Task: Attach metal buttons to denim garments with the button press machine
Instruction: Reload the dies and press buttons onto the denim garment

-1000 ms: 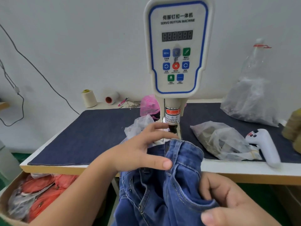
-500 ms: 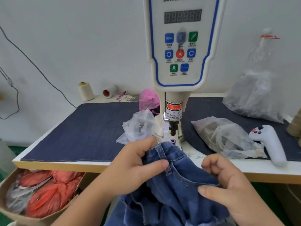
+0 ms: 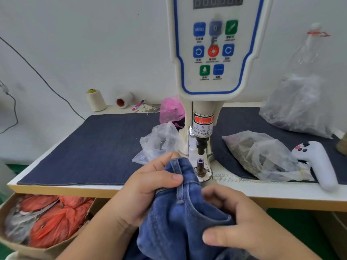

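The left hand (image 3: 150,186) grips the waistband of the denim garment (image 3: 180,222), thumb pressed on top beside a belt loop, fingers (image 3: 167,159) curled behind the fabric. The garment is mid-blue denim with visible double stitching, bunched at the front edge of the bench (image 3: 93,187), its top corner just beside the lower die (image 3: 200,165) of the button press machine (image 3: 210,53). The upper punch (image 3: 201,146) stands apart above the die. The right hand (image 3: 242,222) clenches the garment's lower folds.
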Demonstrator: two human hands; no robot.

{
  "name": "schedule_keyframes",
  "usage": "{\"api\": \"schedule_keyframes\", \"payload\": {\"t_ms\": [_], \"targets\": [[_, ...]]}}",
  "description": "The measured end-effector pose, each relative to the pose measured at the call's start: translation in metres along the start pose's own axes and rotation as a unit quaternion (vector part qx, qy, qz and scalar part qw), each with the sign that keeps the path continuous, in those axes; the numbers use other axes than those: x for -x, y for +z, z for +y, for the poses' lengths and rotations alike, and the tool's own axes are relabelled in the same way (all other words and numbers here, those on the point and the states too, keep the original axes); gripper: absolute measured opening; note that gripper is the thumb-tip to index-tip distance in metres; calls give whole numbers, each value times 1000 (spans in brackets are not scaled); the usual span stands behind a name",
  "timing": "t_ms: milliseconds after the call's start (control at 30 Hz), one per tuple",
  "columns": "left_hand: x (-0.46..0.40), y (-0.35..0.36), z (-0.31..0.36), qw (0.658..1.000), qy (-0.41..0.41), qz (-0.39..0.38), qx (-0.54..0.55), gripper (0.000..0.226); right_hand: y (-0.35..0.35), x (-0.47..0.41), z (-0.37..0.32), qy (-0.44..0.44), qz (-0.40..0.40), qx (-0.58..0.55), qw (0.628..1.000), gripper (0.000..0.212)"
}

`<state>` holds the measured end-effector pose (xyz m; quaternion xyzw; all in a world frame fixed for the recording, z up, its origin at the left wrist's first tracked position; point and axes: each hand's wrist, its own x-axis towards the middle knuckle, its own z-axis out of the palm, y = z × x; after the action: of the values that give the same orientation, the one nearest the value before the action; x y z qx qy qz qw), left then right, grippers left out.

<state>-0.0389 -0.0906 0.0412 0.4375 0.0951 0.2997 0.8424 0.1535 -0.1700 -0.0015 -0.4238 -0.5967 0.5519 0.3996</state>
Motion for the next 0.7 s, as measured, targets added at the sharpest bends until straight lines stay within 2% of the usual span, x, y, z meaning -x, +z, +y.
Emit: {"api": "schedule_keyframes", "payload": {"t_ms": [67, 100, 167, 200, 267, 367, 433, 467, 500, 533, 600, 633, 667, 700], "targets": [[1, -8, 4, 992, 35, 106, -61, 16, 6, 6, 10, -45, 166, 95, 981, 45], [1, -10, 6, 987, 48, 136, -70, 16, 10, 9, 14, -92, 239, 160, 953, 37], [0, -14, 7, 982, 58, 165, -68, 18, 19, 14, 19, -177, 324, 304, 878, 24], [0, -15, 5, 982, 54, 168, -62, 20, 22, 15, 22, -193, 335, 343, 856, 24], [1, -17, -2, 985, 42, 157, -49, 22, 25, 16, 26, -211, 316, 369, 848, 24], [2, -21, -12, 988, 38, 140, -47, 18, 20, 15, 22, -171, 252, 352, 885, 19], [2, -27, -12, 977, 45, 179, -102, 17, 11, 12, 17, -107, 178, 341, 917, 25], [1, -30, -10, 959, 53, 222, -169, 17, 6, 10, 15, -79, 140, 350, 923, 28], [1, -34, -8, 924, 59, 273, -262, 19, 2, 8, 12, -59, 109, 360, 925, 31], [0, -38, -6, 872, 62, 316, -370, 23, -2, 7, 10, -54, 92, 369, 923, 34], [1, -44, -10, 731, 74, 358, -576, 24, -6, 5, 6, -85, 89, 365, 923, 35], [3, -41, -12, 660, 108, 352, -655, 18, -6, 4, 5, -109, 93, 346, 927, 30], [5, -35, -13, 605, 155, 319, -713, 14, -4, 3, 6, -127, 93, 314, 936, 25], [8, -30, -13, 580, 195, 257, -748, 18, -3, 1, 6, -136, 93, 272, 948, 24]]}}
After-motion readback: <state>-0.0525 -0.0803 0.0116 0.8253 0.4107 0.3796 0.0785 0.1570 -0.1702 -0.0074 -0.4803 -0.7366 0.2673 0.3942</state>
